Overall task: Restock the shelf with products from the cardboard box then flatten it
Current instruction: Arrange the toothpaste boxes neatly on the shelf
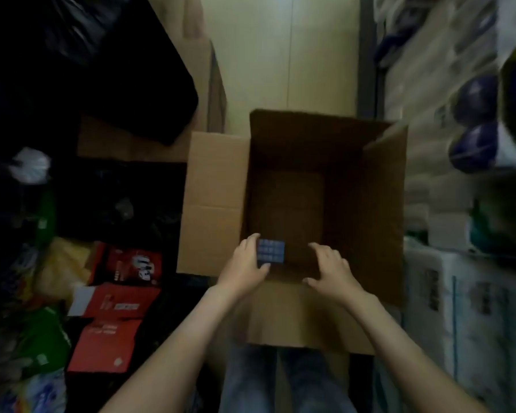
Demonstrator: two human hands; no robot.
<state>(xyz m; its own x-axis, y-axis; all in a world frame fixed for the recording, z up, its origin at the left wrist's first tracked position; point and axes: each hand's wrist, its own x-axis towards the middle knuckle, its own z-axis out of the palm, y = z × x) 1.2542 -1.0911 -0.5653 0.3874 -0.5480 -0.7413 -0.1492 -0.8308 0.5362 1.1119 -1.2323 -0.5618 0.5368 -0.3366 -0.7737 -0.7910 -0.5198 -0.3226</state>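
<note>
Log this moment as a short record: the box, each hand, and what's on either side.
box: cardboard box, flaps open, nothing else visible inside
left hand: grips a small blue pack inside the near left corner
right hand: open, above the near edge, holding nothing
left side: red cartons on the floor
right side: stacked white packs

Left hand (245, 265) curled, right hand (332, 271) spread

Pale floor (280, 70), seen from above as you look down. The open cardboard box (382, 204) stands on it, flaps spread. On your left, red cartons (105, 350), green packets (45, 338) and black bags (125, 79) lie heaped together. On your right, the shelf (367, 70) carries wrapped white packs (438, 73); white cartons (483, 317) stand just beside the box.
</note>
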